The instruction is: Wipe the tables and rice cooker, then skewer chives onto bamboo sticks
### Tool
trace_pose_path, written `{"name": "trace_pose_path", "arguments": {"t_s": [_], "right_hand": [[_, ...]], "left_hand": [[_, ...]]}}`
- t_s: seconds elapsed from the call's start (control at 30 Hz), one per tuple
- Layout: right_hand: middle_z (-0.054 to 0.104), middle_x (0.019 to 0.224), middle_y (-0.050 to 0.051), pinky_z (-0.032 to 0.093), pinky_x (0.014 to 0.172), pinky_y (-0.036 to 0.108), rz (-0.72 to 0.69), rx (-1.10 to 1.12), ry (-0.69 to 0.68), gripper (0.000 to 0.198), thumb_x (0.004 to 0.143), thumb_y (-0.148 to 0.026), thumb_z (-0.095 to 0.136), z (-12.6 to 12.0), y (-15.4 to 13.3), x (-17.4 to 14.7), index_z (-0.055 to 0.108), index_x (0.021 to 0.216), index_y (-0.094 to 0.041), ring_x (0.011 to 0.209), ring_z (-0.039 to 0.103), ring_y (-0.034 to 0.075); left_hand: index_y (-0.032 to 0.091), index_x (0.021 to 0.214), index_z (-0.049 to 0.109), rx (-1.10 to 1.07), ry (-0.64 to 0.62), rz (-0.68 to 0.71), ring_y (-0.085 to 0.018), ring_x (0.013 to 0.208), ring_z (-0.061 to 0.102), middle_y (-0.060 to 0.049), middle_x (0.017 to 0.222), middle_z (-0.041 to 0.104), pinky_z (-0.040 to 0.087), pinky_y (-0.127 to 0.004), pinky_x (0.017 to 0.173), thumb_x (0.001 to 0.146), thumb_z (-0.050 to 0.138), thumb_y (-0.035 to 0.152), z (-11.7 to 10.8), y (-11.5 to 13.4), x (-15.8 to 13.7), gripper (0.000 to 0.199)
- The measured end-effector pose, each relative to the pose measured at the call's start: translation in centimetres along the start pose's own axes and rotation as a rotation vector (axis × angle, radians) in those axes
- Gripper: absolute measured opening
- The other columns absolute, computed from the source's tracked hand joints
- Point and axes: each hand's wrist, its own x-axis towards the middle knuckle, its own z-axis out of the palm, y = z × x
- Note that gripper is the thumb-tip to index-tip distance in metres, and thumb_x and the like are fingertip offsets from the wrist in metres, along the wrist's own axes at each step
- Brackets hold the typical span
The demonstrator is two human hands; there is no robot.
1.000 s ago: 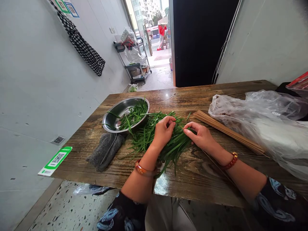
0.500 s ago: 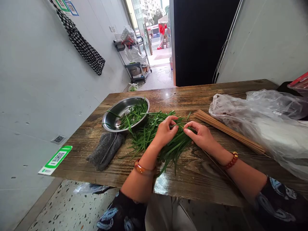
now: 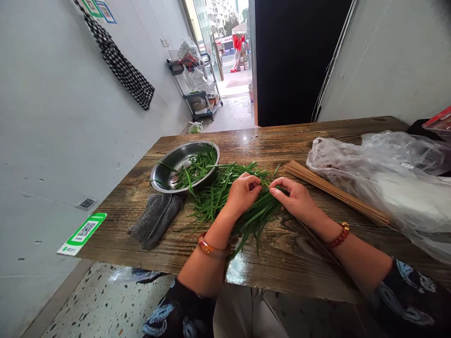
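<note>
My left hand [image 3: 244, 192] is closed in a pinch at the top of a pile of green chives [image 3: 259, 218] on the wooden table. Close to its right, my right hand [image 3: 292, 197] pinches a thin bamboo skewer. The light tip of that skewer shows between the two hands, and its shaft seems to run back under my right wrist. Long chive leaves hang below both hands towards the table's near edge. Part of the chives between my fingers is hidden. A steel bowl [image 3: 164, 164] with more chives stands left of the pile.
A bundle of bamboo skewers [image 3: 334, 192] lies right of my hands, beside clear plastic bags [image 3: 398, 183]. A dark grey cloth item [image 3: 155, 220] rests in front of the bowl. At the table's left corner is a green QR card [image 3: 82, 233]. A trolley [image 3: 197, 89] stands beyond.
My left fingers have curled in more tightly and tilted slightly down. The right hand has barely moved. Bowl, skewer bundle and bags stay where they were.
</note>
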Motion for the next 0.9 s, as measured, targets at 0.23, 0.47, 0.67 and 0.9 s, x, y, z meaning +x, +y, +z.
{"name": "trace_pose_path", "arguments": {"t_s": [0.23,0.47,0.67,0.9], "right_hand": [[0.060,0.074,0.001,0.044,0.050,0.025,-0.027,0.007,0.023,0.022,0.083,-0.041,0.056,-0.12,-0.36,-0.07,0.063,0.086,-0.020,0.056,0.051,0.013],[0.059,0.072,0.001,0.044,0.050,0.025,-0.028,0.015,0.035,0.022,0.083,-0.042,0.056,-0.01,-0.21,-0.07,0.063,0.085,-0.021,0.057,0.051,0.014],[0.060,0.073,0.001,0.044,0.050,0.025,-0.019,0.012,0.032,0.022,0.083,-0.041,0.056,-0.07,-0.37,-0.14,0.063,0.085,-0.020,0.058,0.051,0.014],[0.059,0.073,0.001,0.045,0.051,0.026,-0.013,0.020,0.039,0.023,0.083,-0.042,0.056,-0.09,-0.44,-0.15,0.063,0.087,-0.020,0.057,0.052,0.014]], "left_hand": [[0.016,0.089,0.067,-0.256,0.051,-0.109,-0.009,0.061,0.049,0.005,0.064,0.056,0.039,-0.022,0.061,0.078,0.062,0.017,-0.16,0.01,0.09,0.012],[0.016,0.091,0.061,-0.396,0.104,-0.179,-0.008,0.056,0.050,0.005,0.063,0.059,0.039,-0.021,0.059,0.072,0.070,0.020,-0.34,0.35,0.13,0.021],[0.015,0.080,0.065,-0.412,0.080,-0.166,-0.008,0.061,0.051,0.004,0.066,0.058,0.040,-0.022,0.060,0.071,0.068,0.016,-0.24,0.26,0.13,0.009],[0.016,0.081,0.064,-0.465,0.049,-0.180,-0.009,0.060,0.053,0.003,0.065,0.060,0.041,-0.022,0.059,0.076,0.064,0.018,-0.31,0.48,0.00,0.005]]}}
